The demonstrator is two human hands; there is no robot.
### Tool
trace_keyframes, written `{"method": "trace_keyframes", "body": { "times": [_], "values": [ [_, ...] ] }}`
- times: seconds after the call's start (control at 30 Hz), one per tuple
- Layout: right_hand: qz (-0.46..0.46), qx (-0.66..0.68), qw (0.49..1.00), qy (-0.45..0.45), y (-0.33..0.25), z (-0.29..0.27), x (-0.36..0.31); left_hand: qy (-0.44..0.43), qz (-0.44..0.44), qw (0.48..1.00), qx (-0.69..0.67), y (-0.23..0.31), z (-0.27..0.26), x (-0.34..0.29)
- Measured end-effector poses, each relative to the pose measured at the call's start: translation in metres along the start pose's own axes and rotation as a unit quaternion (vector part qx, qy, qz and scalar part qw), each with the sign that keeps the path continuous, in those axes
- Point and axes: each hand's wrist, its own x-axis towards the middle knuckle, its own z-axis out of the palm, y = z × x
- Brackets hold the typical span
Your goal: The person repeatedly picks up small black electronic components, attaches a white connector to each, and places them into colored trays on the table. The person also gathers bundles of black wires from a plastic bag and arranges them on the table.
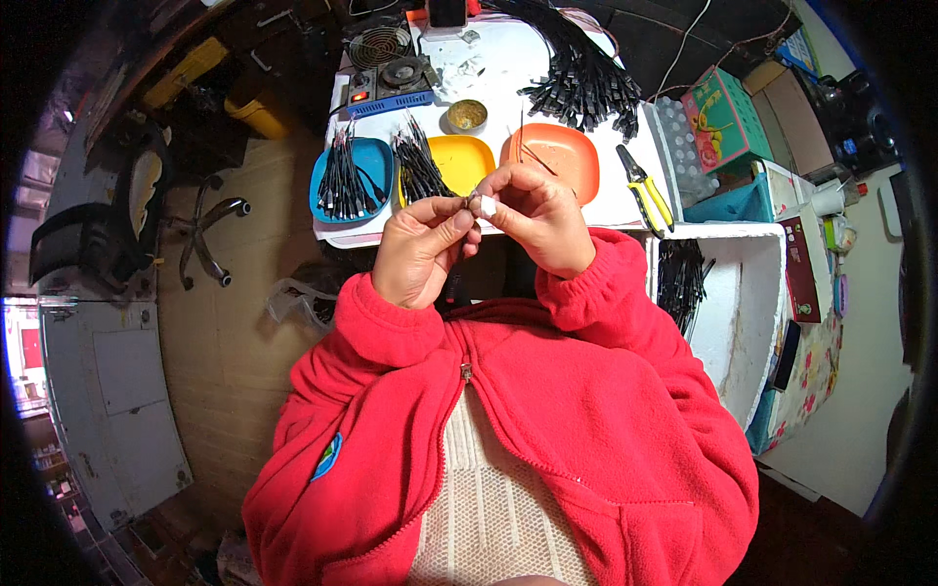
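Observation:
My left hand (422, 252) and my right hand (540, 221) meet in front of my chest, just off the near edge of the table. Thumbs and fingers of both are closed in a pinch. A small white piece (488, 206) shows at the right thumb tip; whether it is held or stuck on the thumb is unclear. What lies between the fingertips is mostly hidden. Beyond the hands, a blue plate (318, 195) holds black cables (344, 181). More black cables (418, 166) lie on a yellow plate (469, 161). Thin reddish wires cross an orange plate (572, 156).
Yellow-and-black wire strippers (647, 193) lie at the table's right edge. Farther back are a small metal bowl (467, 116), a blue electric device (391, 102) and a large black cable bundle (583, 83). A white box (731, 322) with cables stands right; an office chair (107, 215) stands left.

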Motion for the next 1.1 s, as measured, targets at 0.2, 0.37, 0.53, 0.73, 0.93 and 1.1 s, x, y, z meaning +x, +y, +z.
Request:
{"method": "trace_keyframes", "body": {
  "times": [0.2,0.37,0.53,0.73,0.93,1.1],
  "values": [
    [0.065,0.189,0.980,-0.007,0.009,0.000,-0.005,-0.057,-0.021,0.996,-0.061,-0.002,-0.005,-0.002],
    [0.087,0.209,0.974,-0.006,0.009,0.002,-0.007,-0.050,-0.028,0.997,-0.057,-0.001,-0.004,-0.005],
    [0.066,0.157,0.983,-0.064,-0.007,0.002,-0.005,-0.106,-0.090,0.988,-0.069,0.009,-0.005,-0.009],
    [0.035,0.082,0.987,-0.135,-0.016,-0.005,-0.004,-0.140,-0.142,0.976,-0.089,0.010,-0.006,-0.010],
    [0.003,0.043,0.993,-0.113,-0.017,-0.002,-0.008,-0.150,-0.143,0.975,-0.082,0.009,-0.009,-0.010],
    [-0.074,-0.102,0.985,-0.115,-0.023,-0.006,-0.008,-0.149,-0.160,0.973,-0.072,0.011,-0.009,-0.011]
  ]
}}
